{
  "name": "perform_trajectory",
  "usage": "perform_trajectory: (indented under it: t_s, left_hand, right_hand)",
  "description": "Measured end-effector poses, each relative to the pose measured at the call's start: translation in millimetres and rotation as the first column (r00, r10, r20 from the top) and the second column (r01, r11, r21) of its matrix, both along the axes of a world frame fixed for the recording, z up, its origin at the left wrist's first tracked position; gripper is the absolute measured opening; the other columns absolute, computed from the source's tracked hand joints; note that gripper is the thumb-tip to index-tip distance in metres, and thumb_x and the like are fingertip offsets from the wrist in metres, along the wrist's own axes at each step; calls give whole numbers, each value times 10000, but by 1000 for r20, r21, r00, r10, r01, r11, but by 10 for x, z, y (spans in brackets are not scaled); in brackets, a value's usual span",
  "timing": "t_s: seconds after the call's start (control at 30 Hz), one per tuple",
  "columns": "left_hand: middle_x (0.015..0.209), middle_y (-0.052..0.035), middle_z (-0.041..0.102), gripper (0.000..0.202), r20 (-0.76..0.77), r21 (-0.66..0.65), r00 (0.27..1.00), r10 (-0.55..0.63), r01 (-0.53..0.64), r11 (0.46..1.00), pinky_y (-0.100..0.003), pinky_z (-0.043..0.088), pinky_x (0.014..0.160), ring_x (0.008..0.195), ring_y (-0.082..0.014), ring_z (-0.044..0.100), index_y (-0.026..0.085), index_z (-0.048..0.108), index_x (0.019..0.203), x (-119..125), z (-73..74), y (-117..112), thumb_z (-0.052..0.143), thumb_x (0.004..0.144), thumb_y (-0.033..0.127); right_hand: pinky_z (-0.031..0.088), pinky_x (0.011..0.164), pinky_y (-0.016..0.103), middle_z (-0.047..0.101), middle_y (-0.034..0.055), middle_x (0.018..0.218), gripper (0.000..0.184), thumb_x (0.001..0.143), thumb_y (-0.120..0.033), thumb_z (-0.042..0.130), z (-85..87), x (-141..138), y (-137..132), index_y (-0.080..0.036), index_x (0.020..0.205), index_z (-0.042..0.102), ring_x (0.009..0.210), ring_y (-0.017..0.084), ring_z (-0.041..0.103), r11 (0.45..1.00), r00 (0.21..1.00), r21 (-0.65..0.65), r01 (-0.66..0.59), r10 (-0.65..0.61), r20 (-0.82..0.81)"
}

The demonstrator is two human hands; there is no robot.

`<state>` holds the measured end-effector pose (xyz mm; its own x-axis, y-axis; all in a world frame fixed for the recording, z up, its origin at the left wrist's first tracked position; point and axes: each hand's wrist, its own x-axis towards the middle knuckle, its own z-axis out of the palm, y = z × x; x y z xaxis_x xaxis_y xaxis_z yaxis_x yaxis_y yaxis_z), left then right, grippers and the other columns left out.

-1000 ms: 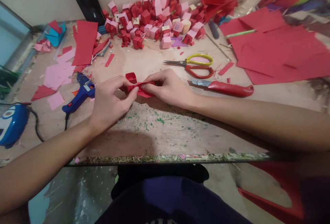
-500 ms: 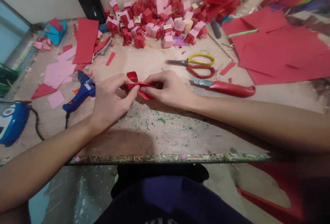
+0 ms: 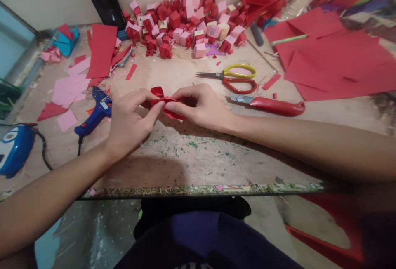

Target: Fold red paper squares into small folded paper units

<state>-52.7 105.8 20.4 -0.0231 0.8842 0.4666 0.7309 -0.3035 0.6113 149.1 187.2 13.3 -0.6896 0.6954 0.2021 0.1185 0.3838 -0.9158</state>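
Both hands meet over the middle of a worn wooden table (image 3: 201,157). My left hand (image 3: 130,118) and my right hand (image 3: 199,106) each pinch a small piece of folded red paper (image 3: 168,108) between thumb and fingers. A folded red loop of the same piece (image 3: 157,92) sticks up just behind my left fingers. A blue glue gun (image 3: 95,114) lies close to the left of my left hand.
A heap of red and pink paper cubes (image 3: 188,23) sits at the back. Red-and-yellow scissors (image 3: 235,78) and a red-handled knife (image 3: 272,105) lie right of my hands. Red paper sheets (image 3: 334,58) cover the right side, pink scraps (image 3: 69,89) the left. A blue device (image 3: 14,147) rests at the left edge.
The fingers of both hands have shifted slightly on the red paper, working its fold. The hands stay in the same spot.
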Motion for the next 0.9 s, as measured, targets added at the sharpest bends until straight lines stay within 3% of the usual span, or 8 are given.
perform_trajectory:
  t_s: [0.13,0.4,0.7,0.9]
  left_hand:
    - [847,10,810,130,67,-25,997,34,-33,999,-347,595,783,783,-198,744,276,801,831,-22,-8,17,764,945,325]
    - [864,18,845,84,157,-10,986,-60,62,998,-332,633,779,783,-192,783,291,859,851,-9,-38,52,824,901,234]
    - [895,28,834,75,46,193,992,-114,103,976,-334,608,792,809,-180,765,296,834,920,-56,-106,66,828,922,222]
    - [849,12,742,130,0,302,983,-183,174,937,-348,552,703,768,-174,681,271,729,875,-58,-74,65,810,929,185]
  right_hand:
    - [507,685,287,753,54,860,512,986,-662,706,-6,27,44,-162,944,806,774,164,657,991,993,-130,24,-39,-114]
    - [597,694,273,802,49,861,242,844,-393,882,-39,18,135,-166,899,822,768,159,697,929,983,-369,25,-89,-159]
    - [654,732,301,788,52,789,229,816,-336,929,-20,-9,104,-151,846,796,713,155,714,872,978,-484,-78,-26,-205]
    - [659,739,295,800,60,828,246,803,-341,940,-36,-21,87,-150,860,794,774,173,750,858,972,-509,-76,-49,-228]
